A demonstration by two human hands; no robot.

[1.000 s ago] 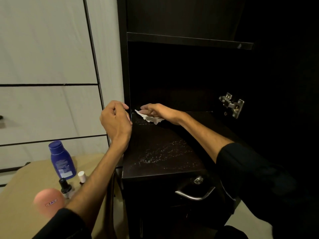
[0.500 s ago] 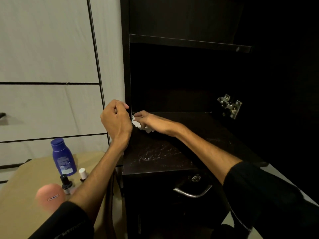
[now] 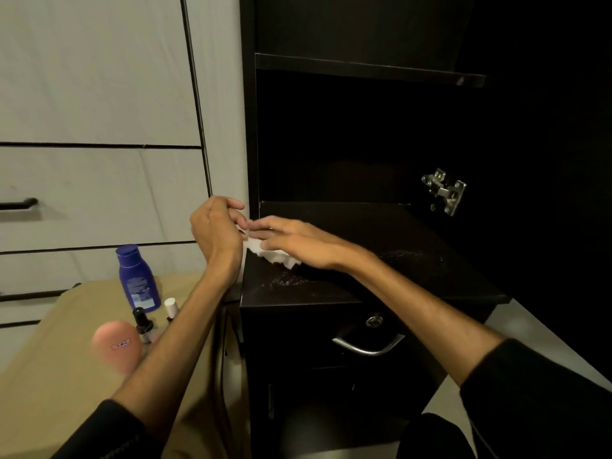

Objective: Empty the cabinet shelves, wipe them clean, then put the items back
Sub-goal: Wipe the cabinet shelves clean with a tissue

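As your flat right hand presses the white wipe at the shelf edge, your loosely curled, empty left hand risks missing swept-off dust.

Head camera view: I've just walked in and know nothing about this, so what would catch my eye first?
The two bare hands meeting at the left edge of the dark cabinet shelf: the right hand lies flat on a white wipe, the left hand cupped beside it. Next, the pale specks on the shelf's front. Then the blue lotion bottle on the tan surface, lower left.
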